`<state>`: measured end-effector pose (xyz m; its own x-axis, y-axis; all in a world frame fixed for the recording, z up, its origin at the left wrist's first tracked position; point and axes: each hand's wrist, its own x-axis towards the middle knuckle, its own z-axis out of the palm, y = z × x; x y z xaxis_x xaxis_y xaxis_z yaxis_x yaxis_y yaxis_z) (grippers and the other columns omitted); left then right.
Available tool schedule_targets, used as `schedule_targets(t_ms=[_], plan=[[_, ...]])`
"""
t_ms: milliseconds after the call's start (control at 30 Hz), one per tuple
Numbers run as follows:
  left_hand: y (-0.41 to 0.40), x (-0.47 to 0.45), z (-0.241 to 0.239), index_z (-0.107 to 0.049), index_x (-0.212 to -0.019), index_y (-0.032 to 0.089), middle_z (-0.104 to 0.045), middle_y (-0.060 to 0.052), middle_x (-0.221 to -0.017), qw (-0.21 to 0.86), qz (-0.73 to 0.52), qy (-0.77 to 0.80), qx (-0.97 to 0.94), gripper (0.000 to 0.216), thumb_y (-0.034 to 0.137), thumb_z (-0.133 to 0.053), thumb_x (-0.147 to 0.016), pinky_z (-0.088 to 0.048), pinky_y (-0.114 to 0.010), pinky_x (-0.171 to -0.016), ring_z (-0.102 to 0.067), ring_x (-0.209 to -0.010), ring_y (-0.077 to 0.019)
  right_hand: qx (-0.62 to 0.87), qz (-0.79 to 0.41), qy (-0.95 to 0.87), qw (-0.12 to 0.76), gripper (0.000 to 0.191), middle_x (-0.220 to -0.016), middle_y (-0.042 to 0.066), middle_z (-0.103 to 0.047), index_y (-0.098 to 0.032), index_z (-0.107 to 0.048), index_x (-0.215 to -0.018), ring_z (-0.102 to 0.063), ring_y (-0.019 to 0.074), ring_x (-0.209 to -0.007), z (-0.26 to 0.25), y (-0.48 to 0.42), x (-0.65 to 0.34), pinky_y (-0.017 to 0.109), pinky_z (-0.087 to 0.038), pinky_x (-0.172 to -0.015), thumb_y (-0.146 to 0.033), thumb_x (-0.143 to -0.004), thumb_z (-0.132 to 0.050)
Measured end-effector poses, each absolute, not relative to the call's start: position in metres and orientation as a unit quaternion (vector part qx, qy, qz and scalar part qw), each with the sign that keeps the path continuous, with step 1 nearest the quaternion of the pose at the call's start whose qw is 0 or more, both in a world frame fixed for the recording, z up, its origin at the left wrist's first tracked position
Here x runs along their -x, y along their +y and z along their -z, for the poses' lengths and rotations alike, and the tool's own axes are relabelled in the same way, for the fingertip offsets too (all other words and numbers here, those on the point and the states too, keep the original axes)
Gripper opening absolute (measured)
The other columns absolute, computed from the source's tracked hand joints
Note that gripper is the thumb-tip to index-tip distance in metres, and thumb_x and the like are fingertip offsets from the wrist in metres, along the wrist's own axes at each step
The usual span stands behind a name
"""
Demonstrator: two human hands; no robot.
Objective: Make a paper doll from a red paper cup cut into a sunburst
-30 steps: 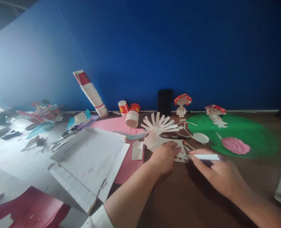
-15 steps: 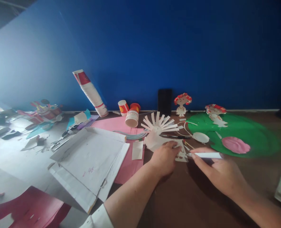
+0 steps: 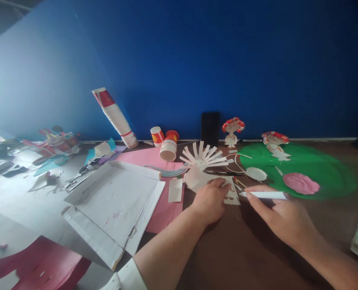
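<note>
My left hand [image 3: 211,201] holds a small white paper piece [image 3: 233,196] down on the brown table, fingers bent and close together. Dark marks show on the paper, partly hidden under the fingers. My right hand [image 3: 288,219] is closed around a white marker [image 3: 268,195]. Its tip points left, just beside the paper's right edge; whether it touches anything I cannot tell. Behind my left hand lies a round white paper shape [image 3: 194,179], with a fringed paper cup [image 3: 200,164] cut into strips. A dark pen [image 3: 223,173] rests beyond my fingers.
At left sits a white box lid [image 3: 115,201] over pink paper [image 3: 167,213]. Stacked paper cups [image 3: 115,112] lean on the blue wall [image 3: 179,60]. Two paper dolls [image 3: 232,139] stand near a black phone-like slab [image 3: 210,129]. Green paper [image 3: 333,177] carries a pink disc [image 3: 301,183].
My right hand has shifted slightly right with the marker, its tip drawing back from the paper's edge. My left hand stays on the paper.
</note>
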<state>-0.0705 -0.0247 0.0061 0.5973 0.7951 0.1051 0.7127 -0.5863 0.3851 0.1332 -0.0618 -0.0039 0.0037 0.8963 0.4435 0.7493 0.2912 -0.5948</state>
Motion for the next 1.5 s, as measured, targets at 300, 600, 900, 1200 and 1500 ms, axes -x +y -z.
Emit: schedule_targets(t_ms=[300, 600, 900, 1200, 1500], plan=[[-0.0251, 0.07, -0.0078, -0.055, -0.134, 0.019, -0.055, -0.01, -0.138, 0.152, -0.128, 0.435, -0.878, 0.052, 0.013, -0.047, -0.083, -0.051, -0.036, -0.098, -0.056, -0.118, -0.0258, 0.582, -0.085, -0.705, 0.397, 0.028, -0.092, 0.002, -0.079, -0.027, -0.073, -0.09, -0.074, 0.0241, -0.087, 0.0028, -0.061, -0.1321, 0.034, -0.056, -0.084, -0.047, -0.087, -0.055], [-0.025, 0.0709, -0.0073, -0.058, -0.13, 0.019, -0.056, -0.009, -0.137, 0.145, -0.125, 0.426, -0.884, 0.046, 0.012, -0.045, -0.086, -0.05, -0.035, -0.098, -0.056, -0.117, -0.0249, 0.592, -0.083, -0.698, 0.394, 0.028, -0.092, 0.0, -0.079, -0.028, -0.073, -0.089, -0.074, 0.0244, -0.087, 0.0045, -0.0598, -0.1352, 0.034, -0.057, -0.081, -0.05, -0.086, -0.055], [-0.0271, 0.0706, -0.0089, -0.059, -0.127, 0.018, -0.056, -0.01, -0.135, 0.141, -0.119, 0.427, -0.885, 0.044, 0.012, -0.045, -0.086, -0.05, -0.034, -0.098, -0.056, -0.117, -0.0247, 0.588, -0.08, -0.703, 0.392, 0.026, -0.09, -0.001, -0.079, -0.029, -0.073, -0.09, -0.074, 0.023, -0.084, 0.0024, -0.06, -0.1365, 0.033, -0.056, -0.082, -0.048, -0.087, -0.056], [-0.0288, 0.0696, -0.0101, -0.06, -0.124, 0.018, -0.054, -0.011, -0.133, 0.129, -0.115, 0.434, -0.884, 0.042, 0.012, -0.044, -0.086, -0.053, -0.034, -0.089, -0.059, -0.107, -0.0243, 0.583, -0.089, -0.71, 0.384, 0.026, -0.091, -0.001, -0.079, -0.028, -0.073, -0.089, -0.074, 0.0224, -0.085, 0.0057, -0.0596, -0.1369, 0.03, -0.056, -0.077, -0.047, -0.088, -0.054], [-0.0274, 0.0709, -0.0058, -0.06, -0.122, 0.019, -0.058, -0.01, -0.122, 0.116, -0.123, 0.432, -0.886, 0.038, 0.013, -0.045, -0.087, -0.054, -0.033, -0.081, -0.061, -0.098, -0.0235, 0.608, -0.157, -0.678, 0.382, 0.034, -0.085, 0.002, -0.076, -0.027, -0.074, -0.092, -0.071, 0.0243, -0.08, 0.0055, -0.0574, -0.1389, 0.034, -0.054, -0.074, -0.055, -0.085, -0.055]])
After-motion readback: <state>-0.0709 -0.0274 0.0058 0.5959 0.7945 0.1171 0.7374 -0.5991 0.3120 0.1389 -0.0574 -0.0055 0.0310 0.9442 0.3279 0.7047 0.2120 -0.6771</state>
